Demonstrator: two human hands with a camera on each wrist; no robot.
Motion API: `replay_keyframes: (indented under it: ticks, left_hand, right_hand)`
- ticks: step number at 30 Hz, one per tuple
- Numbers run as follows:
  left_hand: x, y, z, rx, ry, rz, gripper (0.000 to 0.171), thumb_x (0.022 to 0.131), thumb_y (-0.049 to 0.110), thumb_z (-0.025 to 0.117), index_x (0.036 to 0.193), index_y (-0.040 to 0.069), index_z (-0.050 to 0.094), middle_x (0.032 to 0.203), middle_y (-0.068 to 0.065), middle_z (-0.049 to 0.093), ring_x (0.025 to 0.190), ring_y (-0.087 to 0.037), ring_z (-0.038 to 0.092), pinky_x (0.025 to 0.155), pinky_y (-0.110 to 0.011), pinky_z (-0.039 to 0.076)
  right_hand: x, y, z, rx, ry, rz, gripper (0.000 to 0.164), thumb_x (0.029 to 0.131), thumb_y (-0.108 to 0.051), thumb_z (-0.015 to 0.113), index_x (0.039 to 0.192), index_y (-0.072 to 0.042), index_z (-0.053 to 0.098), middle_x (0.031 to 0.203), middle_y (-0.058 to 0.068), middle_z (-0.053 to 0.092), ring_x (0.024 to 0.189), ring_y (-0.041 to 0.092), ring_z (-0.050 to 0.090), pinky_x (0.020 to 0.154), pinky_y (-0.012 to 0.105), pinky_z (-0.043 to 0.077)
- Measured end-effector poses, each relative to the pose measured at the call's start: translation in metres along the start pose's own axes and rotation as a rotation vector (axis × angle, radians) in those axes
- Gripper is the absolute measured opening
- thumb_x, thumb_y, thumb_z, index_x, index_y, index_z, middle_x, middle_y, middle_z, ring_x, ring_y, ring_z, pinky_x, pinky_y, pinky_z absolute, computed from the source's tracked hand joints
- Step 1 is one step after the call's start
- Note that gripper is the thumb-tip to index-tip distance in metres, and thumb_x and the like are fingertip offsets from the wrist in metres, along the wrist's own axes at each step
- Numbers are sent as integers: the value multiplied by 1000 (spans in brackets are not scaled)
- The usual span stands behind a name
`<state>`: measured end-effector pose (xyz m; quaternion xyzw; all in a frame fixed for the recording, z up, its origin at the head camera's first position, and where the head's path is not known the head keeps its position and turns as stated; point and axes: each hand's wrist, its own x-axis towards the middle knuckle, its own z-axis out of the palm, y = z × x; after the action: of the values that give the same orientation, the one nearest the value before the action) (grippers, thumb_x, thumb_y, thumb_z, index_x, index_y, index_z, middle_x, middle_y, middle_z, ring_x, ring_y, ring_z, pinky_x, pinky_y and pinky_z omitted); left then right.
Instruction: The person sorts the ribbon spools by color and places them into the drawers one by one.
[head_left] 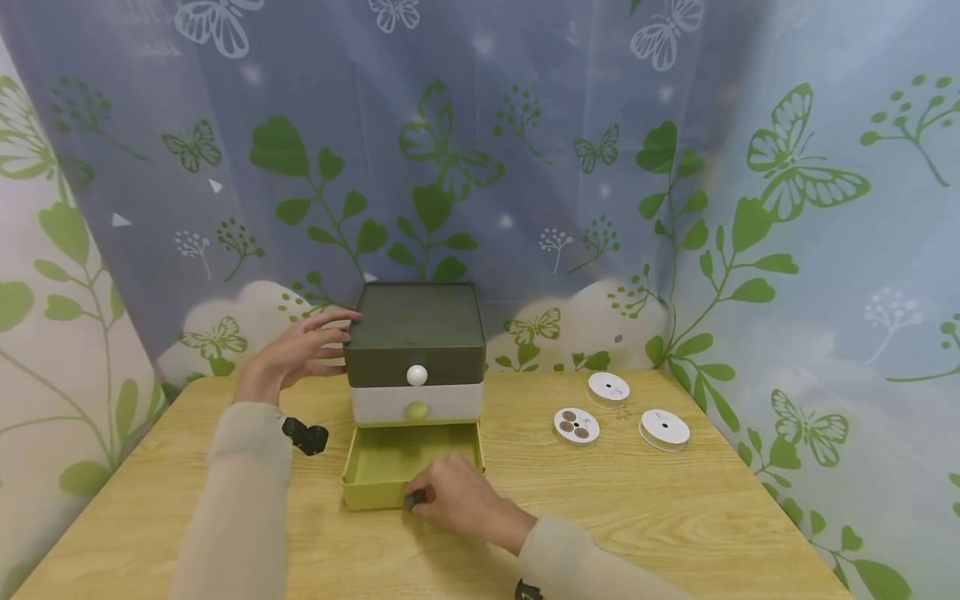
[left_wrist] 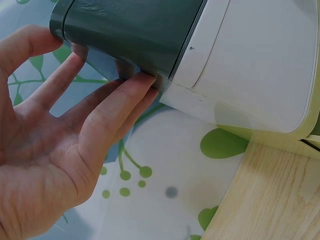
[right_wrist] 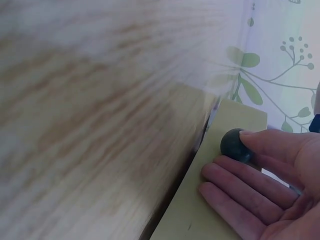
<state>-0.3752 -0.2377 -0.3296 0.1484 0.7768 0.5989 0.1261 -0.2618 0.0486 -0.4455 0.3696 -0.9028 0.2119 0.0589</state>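
A small stacked drawer unit stands on the table, its dark green top drawer point(head_left: 382, 367) over a white middle drawer point(head_left: 382, 404). The yellow-green bottom drawer point(head_left: 375, 497) is pulled out, and the visible part of its inside holds nothing. My right hand point(head_left: 461, 500) pinches the dark round knob point(right_wrist: 234, 146) on that drawer's front between thumb and forefinger. Its other fingers lie against the yellow-green front in the right wrist view. My left hand point(head_left: 303, 346) touches the left side of the dark green section with extended fingertips, the palm away from it.
Three white spools stand to the right: a rear one point(head_left: 608, 388), one with round brown openings point(head_left: 577, 426) and a right-hand one point(head_left: 664, 430). A butterfly-and-leaf patterned curtain point(head_left: 525, 208) hangs behind the wooden table point(head_left: 600, 517) and along its sides.
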Motion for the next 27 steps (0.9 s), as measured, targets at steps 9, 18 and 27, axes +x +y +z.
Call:
replay_keyframes:
  ticks: [9, 18, 27]
  left_hand:
    - [0, -1, -1, 6, -2, 4, 59, 110, 27, 50, 163, 14, 30, 162, -25, 20, 150, -50, 29, 104, -48, 54]
    - [1, -1, -1, 11, 1, 4, 58, 110, 28, 50, 162, 15, 31, 160, -24, 21, 150, -50, 31, 103, -47, 54]
    - [1, -1, -1, 11, 1, 5, 59, 109, 29, 51, 162, 14, 31, 160, -24, 22, 149, -50, 32, 105, -49, 53]
  right_hand:
    - [-5, -7, 0, 16, -14, 29, 19, 84, -11, 84, 103, -14, 84, 87, -4, 81, 54, -13, 43, 49, 4, 39]
    - [-10, -10, 2, 17, -22, 43, 19, 84, -11, 85, 103, -14, 84, 90, -3, 81, 58, -14, 49, 52, 3, 41]
    - [-14, -14, 0, 37, -24, 47, 18, 85, -10, 85, 102, -13, 84, 91, -3, 81, 60, -15, 50, 54, 2, 42]
